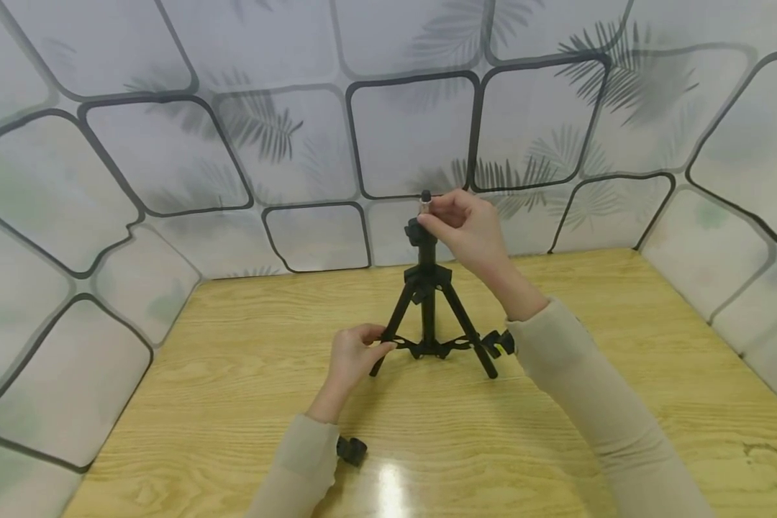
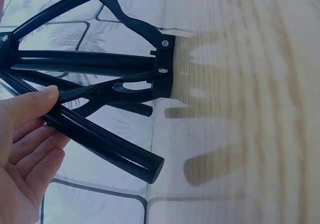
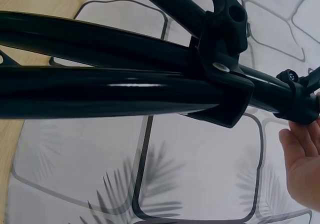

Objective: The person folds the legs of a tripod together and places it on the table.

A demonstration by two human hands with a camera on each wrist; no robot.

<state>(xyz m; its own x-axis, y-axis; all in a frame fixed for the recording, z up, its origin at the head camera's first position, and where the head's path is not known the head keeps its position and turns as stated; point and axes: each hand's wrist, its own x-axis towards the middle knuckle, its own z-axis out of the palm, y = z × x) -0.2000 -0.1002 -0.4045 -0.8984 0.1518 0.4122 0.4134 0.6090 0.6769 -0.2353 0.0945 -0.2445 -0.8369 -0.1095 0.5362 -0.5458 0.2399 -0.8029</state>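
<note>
Black metal-looking tubing forms the tripod (image 1: 429,316), which I view upright near the middle of the table, its legs spread. My left hand (image 1: 352,354) is nearly closed on the tripod's left leg (image 1: 398,313): the left wrist view shows me the thumb laid along one side of the tube and the fingers curled beneath, with the leg's lower end projecting past the grip. My right hand (image 1: 469,226) reaches across to the top, where thumb and forefinger close in a pinch on a short silvery post (image 1: 424,206) capped in black; on the right wrist feed this hand is cut by the frame edge, its fingers touching the dark collar at the column's head. Whether every foot meets the wood, I cannot tell. Beneath lies the table (image 1: 252,345), pale yellow and grained, with a bright patch of glare toward me. Light sleeves cover both forearms, a small black fitting (image 1: 352,451) showing at the left one. Around the far edge and both sides I see a pale backdrop (image 1: 414,137), printed with rounded dark-outlined panels and grey, feathery leaves.
</note>
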